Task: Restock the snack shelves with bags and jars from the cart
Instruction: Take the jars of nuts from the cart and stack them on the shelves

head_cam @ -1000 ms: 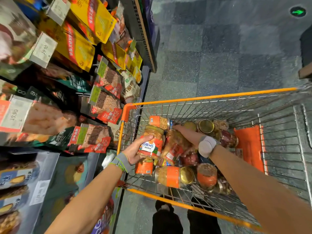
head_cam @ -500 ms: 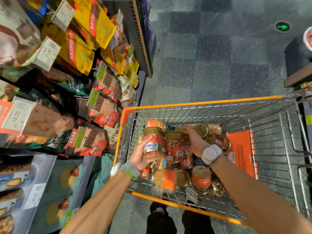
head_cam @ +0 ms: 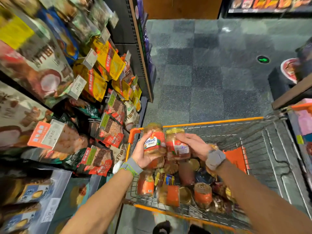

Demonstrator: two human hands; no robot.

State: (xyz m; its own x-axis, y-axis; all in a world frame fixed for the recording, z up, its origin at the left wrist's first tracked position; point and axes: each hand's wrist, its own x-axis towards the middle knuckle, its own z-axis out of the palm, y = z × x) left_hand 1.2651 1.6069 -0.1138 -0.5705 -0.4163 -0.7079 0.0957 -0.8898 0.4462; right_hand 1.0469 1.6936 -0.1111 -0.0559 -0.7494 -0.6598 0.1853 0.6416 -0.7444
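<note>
An orange-rimmed wire cart (head_cam: 211, 122) stands in front of me, holding several nut jars with orange labels. My left hand (head_cam: 141, 153) grips one cashew jar (head_cam: 154, 141) upright, lifted above the cart's left corner. My right hand (head_cam: 194, 145) holds a second cashew jar (head_cam: 177, 143) with a gold lid, right beside the first. Both jars touch or nearly touch. The snack shelves (head_cam: 70, 102) fill the left side, hung with yellow, red and green bags.
Loose jars (head_cam: 168, 195) lie on their sides in the cart bottom, next to an orange flap (head_cam: 236, 157). Grey tiled floor (head_cam: 211, 81) stretches ahead. Another shelf unit (head_cam: 293, 92) juts in at the right. Price tags (head_cam: 77, 86) stick out from the left shelves.
Both hands have lifted their jars up out of the pile to the cart's rim height. My view has tilted upward and shifted, showing more of the shelves and aisle.
</note>
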